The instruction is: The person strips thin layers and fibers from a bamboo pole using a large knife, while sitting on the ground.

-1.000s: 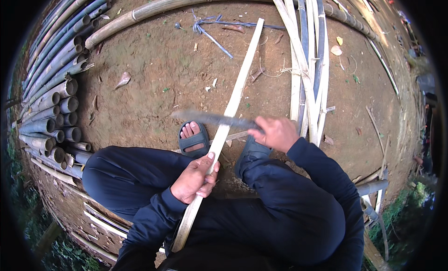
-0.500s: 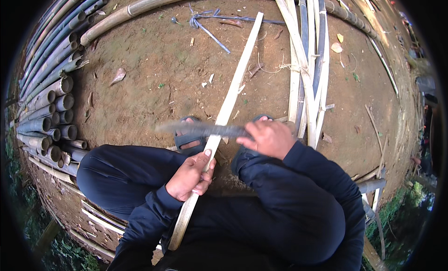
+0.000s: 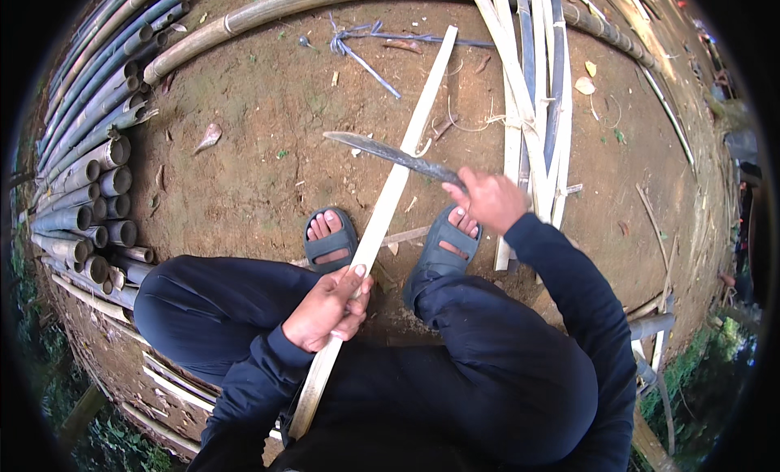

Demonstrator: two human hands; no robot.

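My left hand (image 3: 331, 308) is closed around a long pale bamboo strip (image 3: 388, 201), gripping it near its lower part. The strip slants from my lap up and away to the right, between my sandalled feet. In my right hand (image 3: 491, 197) is a long dark-bladed knife (image 3: 394, 153), its tip pointing left. The blade lies across the strip's upper half, well beyond my left hand. A small curled shaving stands at the strip's right edge, just by the blade. The fingers of my right hand wrap the handle and hide most of it.
A bundle of split bamboo strips (image 3: 520, 106) lies to the right of the strip. Stacked bamboo poles (image 3: 106, 159) fill the left side. One thick pole (image 3: 284, 2) crosses the far ground, near a knotted blue cord (image 3: 357, 40). Dry leaves and chips dot the soil.
My right hand has moved the knife farther away along the strip, and a curled shaving shows by the blade. My left hand keeps its grip almost in place.
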